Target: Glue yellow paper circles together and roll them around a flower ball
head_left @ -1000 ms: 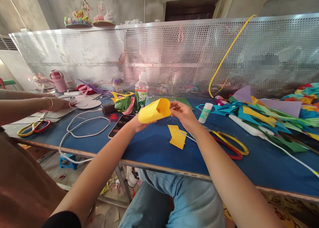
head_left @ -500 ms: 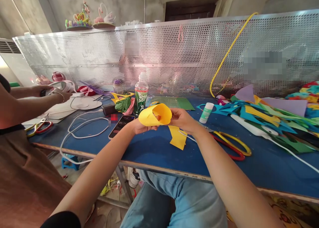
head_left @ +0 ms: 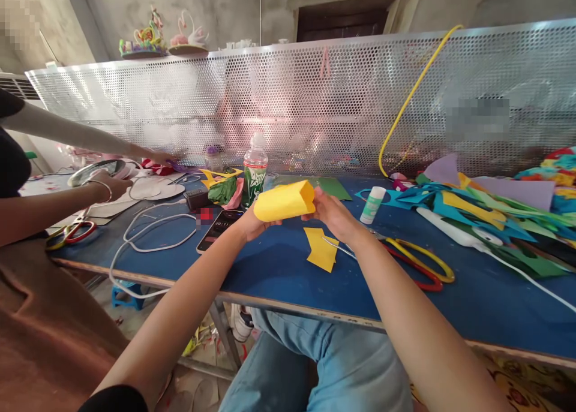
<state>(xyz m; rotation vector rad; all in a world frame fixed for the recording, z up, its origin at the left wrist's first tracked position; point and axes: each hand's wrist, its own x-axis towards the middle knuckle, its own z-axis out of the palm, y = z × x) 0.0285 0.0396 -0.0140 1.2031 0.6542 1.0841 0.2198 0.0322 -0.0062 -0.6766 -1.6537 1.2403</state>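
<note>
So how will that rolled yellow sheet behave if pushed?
The rolled yellow sheet is probably light, as it looks thin. It may crumple easily: the end by the right hand looks bent. Its rounded side could let it roll.

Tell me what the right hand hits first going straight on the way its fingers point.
The open end of the rolled yellow paper-like tube, held in the left hand. The right hand has its fingertips right at that end; whether they touch it is hard to tell.
</note>
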